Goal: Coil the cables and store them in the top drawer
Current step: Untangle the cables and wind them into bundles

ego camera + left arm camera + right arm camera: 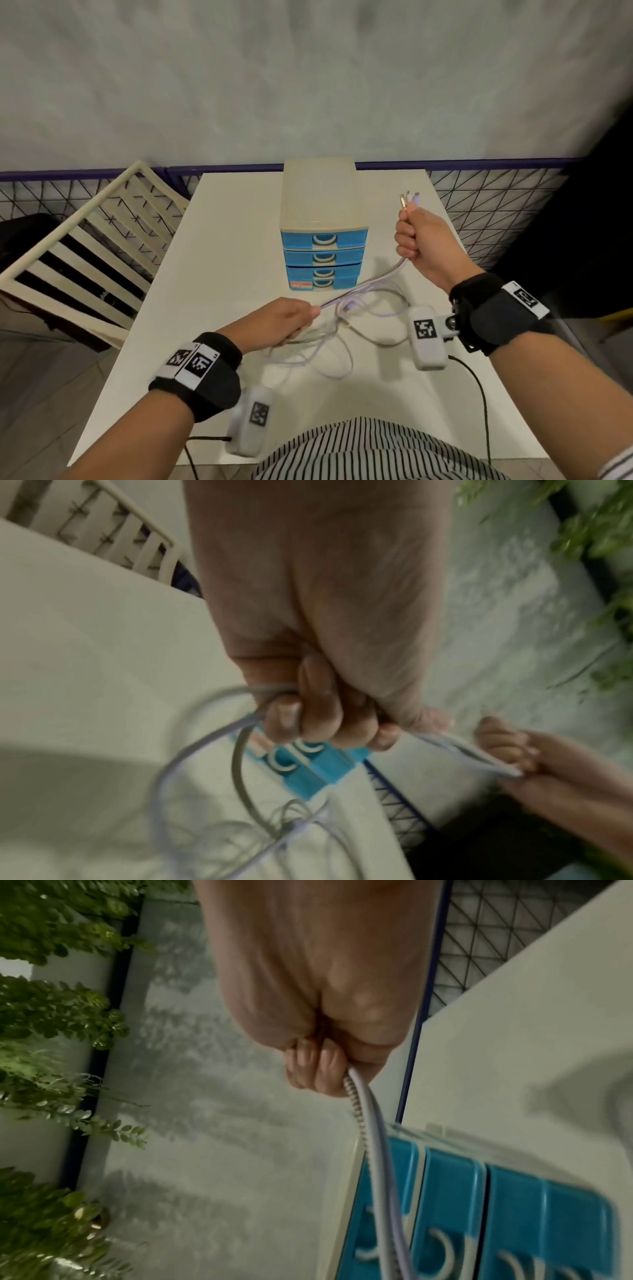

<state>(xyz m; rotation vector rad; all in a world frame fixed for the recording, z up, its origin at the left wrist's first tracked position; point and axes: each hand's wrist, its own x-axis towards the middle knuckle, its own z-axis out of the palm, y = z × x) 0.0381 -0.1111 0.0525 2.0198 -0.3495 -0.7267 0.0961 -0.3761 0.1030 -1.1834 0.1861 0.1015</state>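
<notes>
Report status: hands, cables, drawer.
Right hand grips cables near the plugs; left hand grips them lower down. Loose loops on table. Top drawer closed. Nothing blocking it.

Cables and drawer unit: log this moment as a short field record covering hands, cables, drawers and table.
left hand: left hand grips the cables low, near the table
right hand: right hand holds the same bundle raised, plug ends sticking out above the fist
cables: stretched between the hands; the slack lies in loose loops on the table, not coiled
drawer unit: drawer unit stands at the table's far side, blue fronts facing the person
top drawer: top drawer closed
</notes>
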